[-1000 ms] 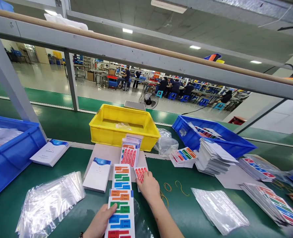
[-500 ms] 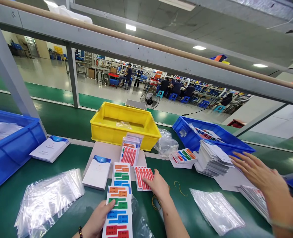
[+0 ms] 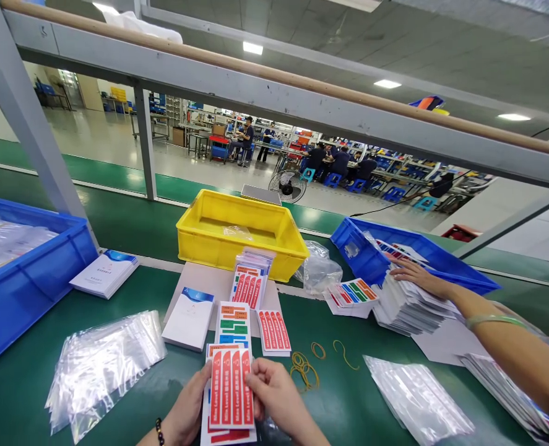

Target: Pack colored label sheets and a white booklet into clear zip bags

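My left hand [image 3: 187, 402], with a beaded bracelet at its wrist, grips a multicoloured label sheet [image 3: 205, 427] from the left side. Over it lies a red label sheet [image 3: 230, 396], pinched at its right edge by my right hand [image 3: 274, 387]. The red sheet covers most of the coloured one. Just beyond are a stack of multicoloured label sheets [image 3: 233, 322] and, to its right, a stack of red label sheets [image 3: 274, 331]. A pile of white booklets [image 3: 188, 319] sits left of these. Behind them, bagged label sets [image 3: 250, 282] lean by the yellow bin.
Clear plastic bags [image 3: 111, 365] lie at left, more bags [image 3: 418, 399] at right. Rubber bands [image 3: 304, 370] rest right of my hands. A yellow bin [image 3: 241, 248] and blue bins [image 3: 28, 272] line the back and left. Another person's hand [image 3: 418, 275] touches a paper stack [image 3: 404, 310].
My right hand has taken a red label sheet from its stack and brought it back over the coloured sheet in my left hand. The other person's hand has moved left onto the paper stack.
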A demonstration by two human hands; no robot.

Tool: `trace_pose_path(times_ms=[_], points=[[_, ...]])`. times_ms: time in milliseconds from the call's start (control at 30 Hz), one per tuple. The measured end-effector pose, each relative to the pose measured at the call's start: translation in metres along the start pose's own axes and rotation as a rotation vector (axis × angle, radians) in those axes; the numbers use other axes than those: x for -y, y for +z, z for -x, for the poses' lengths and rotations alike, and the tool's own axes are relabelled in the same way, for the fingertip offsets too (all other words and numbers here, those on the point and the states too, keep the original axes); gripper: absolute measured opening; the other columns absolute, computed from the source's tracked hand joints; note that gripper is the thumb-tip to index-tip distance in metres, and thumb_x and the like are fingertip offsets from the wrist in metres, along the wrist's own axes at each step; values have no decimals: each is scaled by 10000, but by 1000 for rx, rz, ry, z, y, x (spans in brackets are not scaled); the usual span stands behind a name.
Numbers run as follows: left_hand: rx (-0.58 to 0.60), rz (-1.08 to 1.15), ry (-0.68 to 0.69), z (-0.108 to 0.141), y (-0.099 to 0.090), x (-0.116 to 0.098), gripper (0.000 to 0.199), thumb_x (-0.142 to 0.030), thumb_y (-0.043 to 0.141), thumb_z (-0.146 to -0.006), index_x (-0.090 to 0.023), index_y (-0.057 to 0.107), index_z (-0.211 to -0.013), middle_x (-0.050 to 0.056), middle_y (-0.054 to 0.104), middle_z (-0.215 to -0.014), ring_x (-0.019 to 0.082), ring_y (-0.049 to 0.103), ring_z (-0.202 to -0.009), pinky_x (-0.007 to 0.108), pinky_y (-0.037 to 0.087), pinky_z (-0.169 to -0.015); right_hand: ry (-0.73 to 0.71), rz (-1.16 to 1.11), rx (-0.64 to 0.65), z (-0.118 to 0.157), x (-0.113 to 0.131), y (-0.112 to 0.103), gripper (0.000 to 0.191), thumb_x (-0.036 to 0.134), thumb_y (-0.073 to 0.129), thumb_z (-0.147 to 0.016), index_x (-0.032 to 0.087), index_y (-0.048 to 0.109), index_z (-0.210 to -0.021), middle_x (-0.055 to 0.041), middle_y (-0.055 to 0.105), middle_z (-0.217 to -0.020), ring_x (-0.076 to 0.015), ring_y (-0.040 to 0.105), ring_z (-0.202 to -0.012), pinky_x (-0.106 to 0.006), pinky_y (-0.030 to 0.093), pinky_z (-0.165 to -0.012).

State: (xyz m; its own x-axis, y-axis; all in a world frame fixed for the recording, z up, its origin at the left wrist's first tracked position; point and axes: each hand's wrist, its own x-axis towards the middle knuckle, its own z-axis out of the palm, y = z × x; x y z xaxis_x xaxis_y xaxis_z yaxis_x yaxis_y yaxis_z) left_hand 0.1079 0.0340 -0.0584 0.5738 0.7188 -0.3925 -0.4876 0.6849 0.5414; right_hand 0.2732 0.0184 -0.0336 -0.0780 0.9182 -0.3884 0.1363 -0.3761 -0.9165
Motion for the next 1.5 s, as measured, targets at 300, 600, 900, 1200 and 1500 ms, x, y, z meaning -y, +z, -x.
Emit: trace_pose_path(times_ms=[300,600,900,1200,1500], points=[[-49,-243,31,7,-2,5,464,-469,788,-558,-107,669,-823,119,733,-748,251,680,-668,372,510,-710,-206,7,-200,-2,1,-12,365,410,676,-673,190,562,-941,3,594,-706,-145,571,-587,-240,443,-531],[138,-1170,379,37,19,-38,167,-327,628,-763,-187,719,-756,52,681,-727,209,574,-688,265,412,-656,-361,-342,-210,16,36,-33,339,430,724,-677,164,678,-882,-75,697,-767,-207,636,-666,-306,500,-589],[259,-1603,818,55,37,-61,217,-191,471,-855,-236,683,-847,95,640,-837,218,536,-768,295,388,-684,-506,-286,-238,29,56,-29,218,358,683,-748,211,683,-908,-68,700,-814,-206,638,-710,-314,528,-645],[108,-1405,1085,47,33,-44,242,-176,409,-875,-219,645,-846,82,552,-861,197,509,-782,298,455,-665,-501,180,-121,40,66,-28,186,336,543,-844,184,650,-850,-63,663,-797,-197,607,-738,-310,497,-723],[-8,-1382,1258,54,39,-40,220,-207,388,-903,-197,584,-804,74,468,-994,155,534,-851,246,478,-715,-659,452,45,55,68,-20,157,205,678,-718,239,639,-867,-68,527,-1174,-231,529,-1063,-333,430,-903]])
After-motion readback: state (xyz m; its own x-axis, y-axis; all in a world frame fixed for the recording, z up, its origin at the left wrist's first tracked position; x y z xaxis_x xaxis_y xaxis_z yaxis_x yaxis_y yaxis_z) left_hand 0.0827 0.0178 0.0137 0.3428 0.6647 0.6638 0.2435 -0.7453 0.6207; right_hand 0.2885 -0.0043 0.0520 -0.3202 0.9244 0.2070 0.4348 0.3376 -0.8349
